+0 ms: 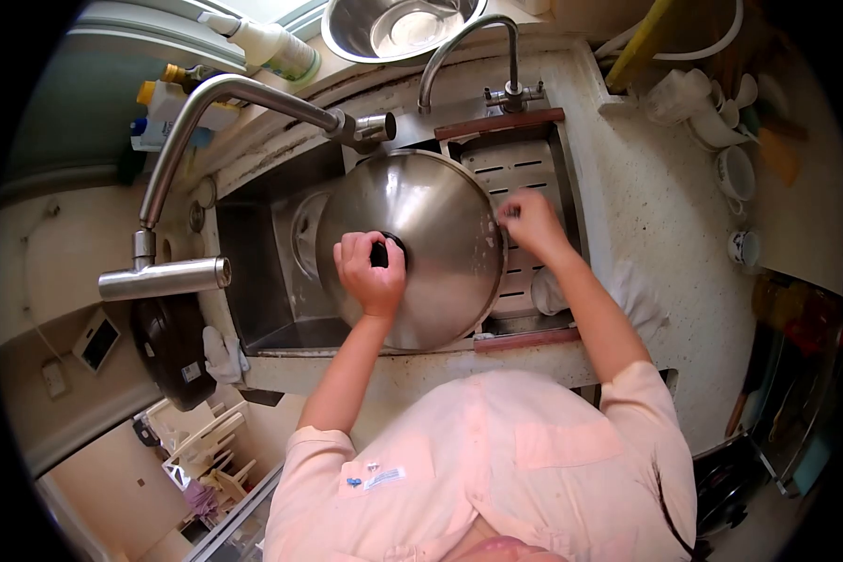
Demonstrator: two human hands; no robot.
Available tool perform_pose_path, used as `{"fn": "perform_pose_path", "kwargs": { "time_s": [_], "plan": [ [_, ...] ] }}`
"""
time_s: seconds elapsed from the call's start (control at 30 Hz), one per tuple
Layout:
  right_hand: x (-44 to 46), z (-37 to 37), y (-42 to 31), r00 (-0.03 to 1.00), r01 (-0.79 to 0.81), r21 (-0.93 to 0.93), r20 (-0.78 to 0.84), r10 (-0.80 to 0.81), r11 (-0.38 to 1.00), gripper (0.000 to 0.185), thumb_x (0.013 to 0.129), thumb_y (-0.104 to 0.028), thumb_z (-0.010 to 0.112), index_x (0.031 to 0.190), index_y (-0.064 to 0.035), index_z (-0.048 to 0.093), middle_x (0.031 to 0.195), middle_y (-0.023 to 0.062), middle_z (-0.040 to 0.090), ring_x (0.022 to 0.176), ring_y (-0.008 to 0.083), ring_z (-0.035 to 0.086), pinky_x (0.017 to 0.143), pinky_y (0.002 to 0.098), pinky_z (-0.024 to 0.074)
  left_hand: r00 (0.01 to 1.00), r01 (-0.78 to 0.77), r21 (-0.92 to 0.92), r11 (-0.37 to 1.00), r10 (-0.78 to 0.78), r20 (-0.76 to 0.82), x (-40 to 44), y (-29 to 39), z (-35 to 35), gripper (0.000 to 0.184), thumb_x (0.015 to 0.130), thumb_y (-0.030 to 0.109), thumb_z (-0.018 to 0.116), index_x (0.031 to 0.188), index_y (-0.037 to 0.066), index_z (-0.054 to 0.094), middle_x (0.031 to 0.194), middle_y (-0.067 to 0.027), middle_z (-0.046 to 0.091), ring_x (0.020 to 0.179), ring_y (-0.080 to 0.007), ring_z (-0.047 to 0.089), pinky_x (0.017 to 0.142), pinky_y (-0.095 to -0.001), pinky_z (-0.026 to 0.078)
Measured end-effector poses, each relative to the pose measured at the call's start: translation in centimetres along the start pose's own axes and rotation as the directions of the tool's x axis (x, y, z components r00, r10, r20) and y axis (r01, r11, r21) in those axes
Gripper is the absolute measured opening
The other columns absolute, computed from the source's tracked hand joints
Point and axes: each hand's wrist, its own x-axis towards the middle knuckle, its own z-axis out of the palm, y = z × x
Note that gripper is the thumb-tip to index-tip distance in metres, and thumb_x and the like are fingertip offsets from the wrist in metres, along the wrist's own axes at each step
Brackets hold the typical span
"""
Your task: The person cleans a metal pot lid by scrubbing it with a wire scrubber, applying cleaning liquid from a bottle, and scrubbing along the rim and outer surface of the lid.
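A large domed steel pot lid (431,225) is over the sink, its outer side toward me. My left hand (370,272) is wrapped round the black knob (381,251) at its centre. At the lid's right rim, my right hand (532,223) has its fingers pinched together. Something small and dark shows at those fingertips, but I cannot make out what it is. Pale specks mark the lid near that rim. Behind the lid lies the sink basin (258,253), largely hidden, with part of a round metal thing (311,234) visible inside.
A large swivel faucet (225,89) arches in from the left, its head (370,129) close to the lid's top edge. A thinner faucet (468,33) stands behind a slotted drain tray (515,173). Steel bowls (403,28) sit at the back; cups (735,173) stand on the right.
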Motion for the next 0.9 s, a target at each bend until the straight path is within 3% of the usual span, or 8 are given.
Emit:
{"fn": "perform_pose_path", "kwargs": {
  "time_s": [0.03, 0.13, 0.17, 0.3, 0.4, 0.53, 0.63, 0.9],
  "plan": [
    [1.8, 0.5, -0.5, 0.995, 0.033, -0.014, -0.091, -0.034, 0.999, 0.01, 0.066, -0.01, 0.072, 0.075, -0.0076, 0.07, 0.081, 0.0146, 0.064, 0.079, 0.033, 0.062, 0.072, 0.0394, 0.0492, 1.0, 0.005, 0.009, 1.0, -0.005, 0.004, 0.0, -0.1, 0.1, 0.007, 0.069, 0.01, 0.063, 0.071, 0.008, 0.057, 0.074, -0.0079, 0.054, 0.072, -0.0286, 0.049, 0.069, -0.0371, 0.04],
    [4.9, 0.6, -1.7, 1.0, -0.002, 0.082, 0.001, 0.002, 0.997, 0.011, 0.066, -0.011, 0.072, 0.076, -0.0077, 0.07, 0.08, 0.0144, 0.064, 0.079, 0.0333, 0.062, 0.071, 0.0396, 0.0491, 1.0, 0.021, 0.021, 1.0, -0.022, 0.008, -0.2, -0.3, 0.0, 0.007, 0.068, 0.011, 0.063, 0.071, 0.008, 0.057, 0.074, -0.0079, 0.054, 0.072, -0.0287, 0.049, 0.069, -0.0374, 0.04],
    [4.4, 0.9, -1.2, 0.991, 0.113, 0.018, -0.07, -0.112, 0.993, 0.011, 0.065, -0.011, 0.073, 0.076, -0.0089, 0.071, 0.08, 0.0131, 0.063, 0.078, 0.0328, 0.062, 0.071, 0.0399, 0.049, 1.0, 0.026, 0.016, 1.0, -0.026, 0.012, -0.1, -0.4, 0.0, 0.008, 0.069, 0.011, 0.063, 0.071, 0.008, 0.057, 0.075, -0.0079, 0.054, 0.072, -0.0287, 0.049, 0.069, -0.0375, 0.04],
    [0.4, 0.2, 0.5, 0.999, 0.029, 0.097, 0.01, -0.03, 0.995, 0.007, 0.068, -0.012, 0.07, 0.075, -0.011, 0.072, 0.082, 0.0125, 0.062, 0.08, 0.0337, 0.061, 0.071, 0.0398, 0.0488, 1.0, -0.017, 0.009, 1.0, 0.017, -0.012, 0.0, -0.4, 0.2, 0.007, 0.069, 0.01, 0.063, 0.072, 0.008, 0.057, 0.075, -0.0077, 0.054, 0.072, -0.0284, 0.049, 0.067, -0.0371, 0.04],
    [3.3, 1.0, -0.4, 0.98, 0.154, -0.026, -0.121, -0.156, 0.988, 0.007, 0.07, -0.012, 0.068, 0.075, -0.0099, 0.071, 0.082, 0.0128, 0.062, 0.079, 0.034, 0.061, 0.071, 0.0396, 0.0487, 1.0, 0.008, 0.029, 1.0, -0.008, 0.004, 0.0, 0.0, 0.0, 0.007, 0.068, 0.01, 0.063, 0.071, 0.008, 0.057, 0.074, -0.0079, 0.054, 0.071, -0.0282, 0.049, 0.067, -0.037, 0.04],
    [4.2, 1.6, -1.2, 0.972, 0.168, 0.017, -0.17, -0.163, 0.986, 0.005, 0.07, -0.011, 0.067, 0.073, -0.0092, 0.07, 0.083, 0.0132, 0.062, 0.081, 0.0339, 0.06, 0.072, 0.0405, 0.0479, 1.0, 0.004, 0.02, 1.0, -0.005, 0.008, -0.2, -0.5, 0.0, 0.007, 0.068, 0.009, 0.063, 0.071, 0.008, 0.057, 0.074, -0.008, 0.054, 0.071, -0.0286, 0.049, 0.067, -0.0372, 0.04],
    [0.3, 0.1, -0.2, 0.999, 0.034, 0.033, -0.023, -0.034, 0.999, 0.004, 0.071, -0.012, 0.067, 0.072, -0.0098, 0.07, 0.084, 0.0131, 0.061, 0.084, 0.0335, 0.06, 0.073, 0.0414, 0.0476, 1.0, -0.015, 0.006, 1.0, 0.015, -0.016, 0.3, -0.5, 0.4, 0.007, 0.068, 0.009, 0.063, 0.071, 0.008, 0.057, 0.074, -0.0079, 0.054, 0.071, -0.0288, 0.048, 0.067, -0.0373, 0.04],
    [5.0, 1.6, -1.8, 0.984, 0.147, -0.044, -0.094, -0.151, 0.988, 0.003, 0.072, -0.011, 0.067, 0.073, -0.0112, 0.07, 0.085, 0.011, 0.062, 0.088, 0.0328, 0.059, 0.075, 0.0424, 0.0482, 1.0, 0.004, 0.013, 1.0, -0.004, 0.0, 0.0, -0.4, 0.0, 0.007, 0.069, 0.01, 0.063, 0.071, 0.008, 0.056, 0.073, -0.008, 0.053, 0.07, -0.0288, 0.048, 0.067, -0.0376, 0.039]
  ]
}}
